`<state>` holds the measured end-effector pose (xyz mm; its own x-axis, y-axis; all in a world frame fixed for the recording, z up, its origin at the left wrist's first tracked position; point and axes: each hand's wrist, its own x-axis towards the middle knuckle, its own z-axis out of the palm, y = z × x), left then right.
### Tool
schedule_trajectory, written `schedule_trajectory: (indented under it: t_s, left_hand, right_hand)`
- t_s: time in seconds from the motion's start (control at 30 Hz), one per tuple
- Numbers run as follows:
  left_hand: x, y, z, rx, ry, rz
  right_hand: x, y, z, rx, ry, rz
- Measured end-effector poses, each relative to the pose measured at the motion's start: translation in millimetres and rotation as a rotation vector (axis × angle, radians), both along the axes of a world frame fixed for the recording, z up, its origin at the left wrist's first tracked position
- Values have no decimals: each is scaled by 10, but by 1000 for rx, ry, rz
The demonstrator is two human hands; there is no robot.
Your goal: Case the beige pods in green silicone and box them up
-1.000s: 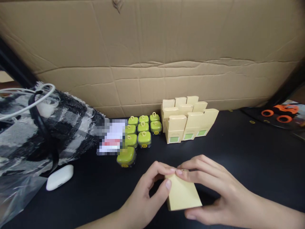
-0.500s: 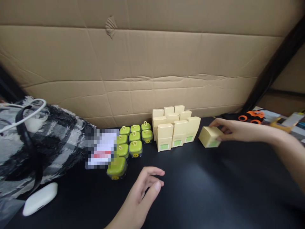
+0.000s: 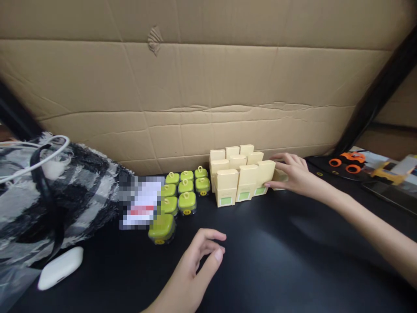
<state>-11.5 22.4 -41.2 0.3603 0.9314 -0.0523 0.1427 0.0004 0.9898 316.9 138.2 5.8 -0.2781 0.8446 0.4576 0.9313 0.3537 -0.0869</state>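
Note:
Above the black table, my left hand [image 3: 203, 261] is open with loosely curved fingers and holds nothing. My right hand [image 3: 293, 174] is at the right end of several upright cream cardboard boxes. Its thumb touches the front of the rightmost front box [image 3: 265, 174], and its fingers reach behind that box's edge. A smaller closed cream box [image 3: 280, 177] stands beside it, partly hidden under the hand. The front boxes carry green labels. Left of them, several small clear containers with green lids [image 3: 187, 201] stand in rows; one container [image 3: 162, 228] is nearest to my left hand.
A white earbud case [image 3: 61, 268] lies at the left, near a black-and-white fringed bag [image 3: 94, 174] with a white cable [image 3: 54, 145]. A blurred white card [image 3: 143, 202] rests by it. At the right are an orange toy car [image 3: 348, 161] and a dark phone-like slab [image 3: 391, 198]. Cardboard [image 3: 208, 87] walls the back.
My right hand has moved left with the small closed cream box, which now stands against the row's right end. The thumb now touches the neighbouring upright box. My left hand has stayed still.

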Motion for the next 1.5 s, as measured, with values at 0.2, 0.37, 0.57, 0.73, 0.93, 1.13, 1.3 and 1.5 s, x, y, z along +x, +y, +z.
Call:
schedule_trajectory:
  t_s: [0.2, 0.37, 0.57, 0.73, 0.93, 1.13, 1.3, 1.5]
  left_hand:
    - [-20, 5, -16, 97, 50, -100]
    - [-28, -10, -5, 199, 132, -132]
    - [-82, -31, -59, 399, 42, -221]
    - [-49, -31, 16, 418, 20, -248]
    - [-33, -32, -12, 316, -203, -227]
    - [-56, -21, 44, 123, -257, -196]
    - [-51, -6, -79, 268, -178, -221]
    - [9, -52, -140, 197, -95, -159]
  right_hand:
    - [-6, -321, 167, -101, -59, 81]
    - [-319, -840, 325, -359, -59, 236]
    - [-938, -1134, 163, -413, 121, 517]
    - [-943, -1134, 39, -361, 272, 585]
    - [-865, -1078, 86, -580, 613, 634]
    - [-892, -1181, 129, -685, 682, 465]
    - [-960, -1310, 160, -795, 469, 407]
    - [-1011, -1334, -16, -560, 377, 425]
